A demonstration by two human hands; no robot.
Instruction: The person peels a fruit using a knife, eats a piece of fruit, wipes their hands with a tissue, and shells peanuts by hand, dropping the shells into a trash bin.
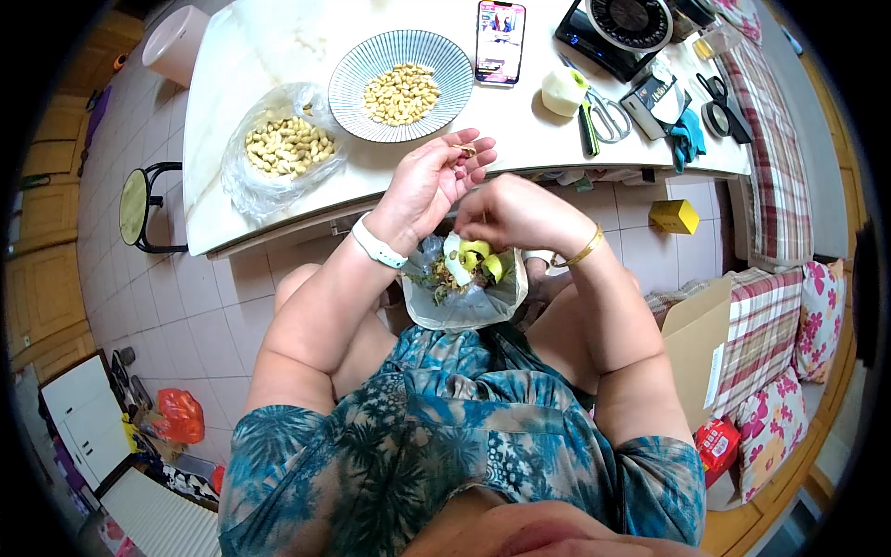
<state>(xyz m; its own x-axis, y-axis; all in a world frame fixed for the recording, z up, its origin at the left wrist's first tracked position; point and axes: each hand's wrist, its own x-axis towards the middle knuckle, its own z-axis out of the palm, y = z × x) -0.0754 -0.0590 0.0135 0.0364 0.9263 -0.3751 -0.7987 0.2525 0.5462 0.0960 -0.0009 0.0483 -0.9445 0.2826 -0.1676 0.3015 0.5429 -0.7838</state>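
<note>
My left hand (438, 178) is palm up just past the table's front edge, its fingers loosely curled around a small tan and reddish piece that looks like a peanut (464, 150). Beside it, my right hand (510, 212) points down with bent fingers above a lined waste bin (464, 314); what its fingertips hold, if anything, is hidden. Green fruit peel (483, 258) and other scraps lie in the bin. On the table, a clear plastic bag (269, 193) contains peanuts in shells (290, 148). A blue-striped bowl (348, 84) holds smaller, pale peanut kernels (401, 93).
Behind the bowl's right side lies a lit phone (500, 42). Farther right are a partly peeled fruit (562, 91), a green-handled peeler (588, 128), scissors (610, 119) and a black appliance (617, 35). A stool (134, 206) stands left, a yellow box (674, 216) right.
</note>
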